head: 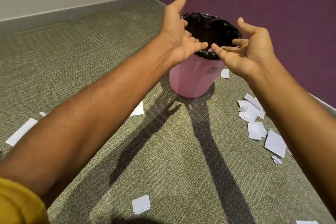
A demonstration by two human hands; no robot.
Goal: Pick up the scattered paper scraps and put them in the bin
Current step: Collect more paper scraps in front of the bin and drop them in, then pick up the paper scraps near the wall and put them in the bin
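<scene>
A pink bin [192, 80] with a black liner [211, 25] stands on the carpet near the purple wall. My left hand [179, 38] and my right hand [249, 49] hover over its rim, palms up, fingers spread and loosely bent, holding nothing. A bit of white paper [210, 51] shows inside the liner between my fingertips. White paper scraps lie on the carpet: a pile [251, 110] at the right, a square [141, 204] near me, and a strip [21, 132] at the left.
More scraps lie beside the bin [225, 73], under my left forearm [139, 109] and at the right [275, 143]. A grey wall with baseboard [72, 8] runs at the back left; the purple wall [272, 5] closes the right side.
</scene>
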